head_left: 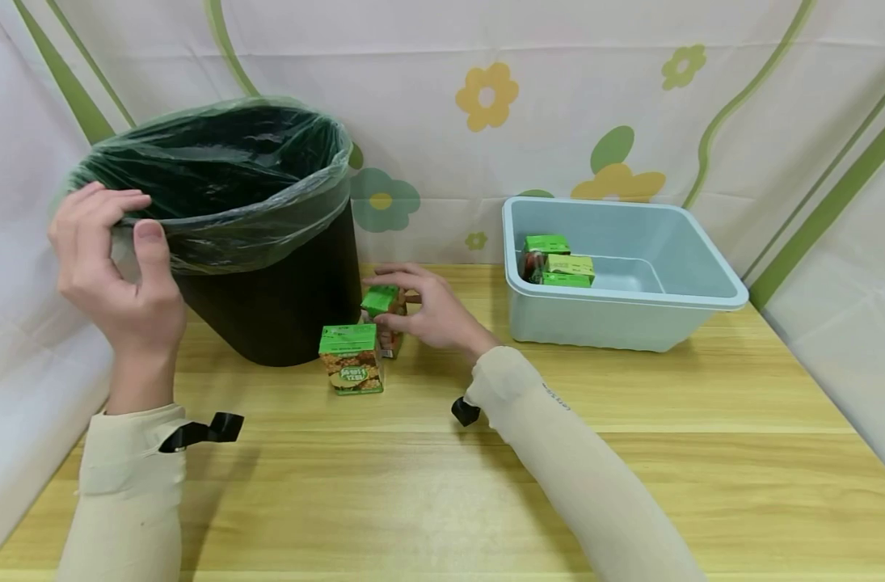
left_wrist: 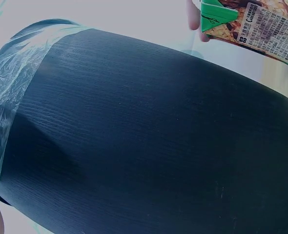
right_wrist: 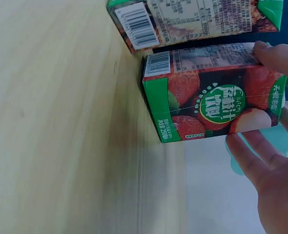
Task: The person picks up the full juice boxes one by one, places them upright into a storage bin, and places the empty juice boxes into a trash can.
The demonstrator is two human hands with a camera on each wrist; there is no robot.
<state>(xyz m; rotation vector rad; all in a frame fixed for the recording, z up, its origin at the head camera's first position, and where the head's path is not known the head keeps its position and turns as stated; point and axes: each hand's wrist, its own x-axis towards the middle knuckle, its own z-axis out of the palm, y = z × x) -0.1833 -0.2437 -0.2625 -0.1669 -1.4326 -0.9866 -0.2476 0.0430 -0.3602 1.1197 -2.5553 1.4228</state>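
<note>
A black trash can (head_left: 289, 299) lined with a translucent green plastic bag (head_left: 267, 230) stands at the left. My left hand (head_left: 118, 267) grips its bag-covered rim at the near left, with the thumb along the front; in the left wrist view the can's dark side (left_wrist: 158, 131) fills most of the picture. To the right of the can, my right hand (head_left: 442, 311) holds a lychee juice carton (right_wrist: 215, 105) between thumb and fingers near its top. Just in front of that carton, a second juice carton (head_left: 351, 360) with a green top stands upright on the table.
A light blue plastic tub (head_left: 602, 323) stands at the right on the wooden table (head_left: 427, 501). Several juice cartons (head_left: 567, 265) lie in its left end. Behind everything hangs a white curtain (head_left: 413, 97) with printed flowers.
</note>
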